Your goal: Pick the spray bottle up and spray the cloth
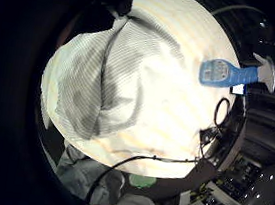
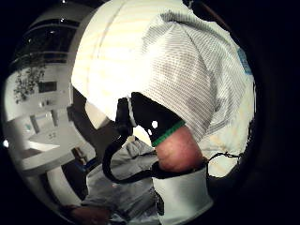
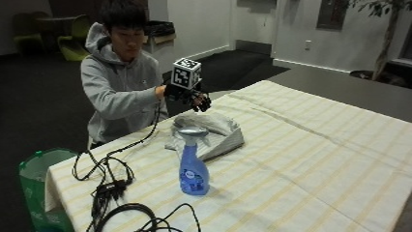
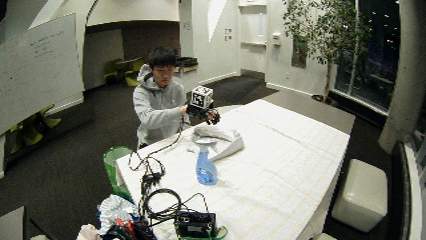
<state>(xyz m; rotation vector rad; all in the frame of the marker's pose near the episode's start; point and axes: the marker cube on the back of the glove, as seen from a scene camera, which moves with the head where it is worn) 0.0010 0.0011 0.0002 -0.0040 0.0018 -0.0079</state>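
A blue spray bottle [image 3: 193,170] with a grey trigger head stands upright on the striped tablecloth, on the near side of a crumpled grey-white cloth [image 3: 211,131]. My gloved right hand [image 3: 190,99] hovers in the air above the cloth's far edge, fingers hanging relaxed and holding nothing. The little finger side palm view looks down on the cloth [image 1: 106,86], with the bottle [image 1: 227,73] off beside it on the table. In the thumb side palm view my thumb [image 2: 161,126] shows in front of the cloth [image 2: 194,77]. The wide outside view has the bottle [image 4: 206,169], cloth [image 4: 220,138] and hand [image 4: 204,113].
The table [image 3: 315,145] stretches wide beyond the cloth. Black cables [image 3: 109,191] trail across the table's corner near the person. A green bin [image 3: 37,169] stands on the floor by that corner. Boxes and clutter [image 4: 180,222] lie at the table's near end.
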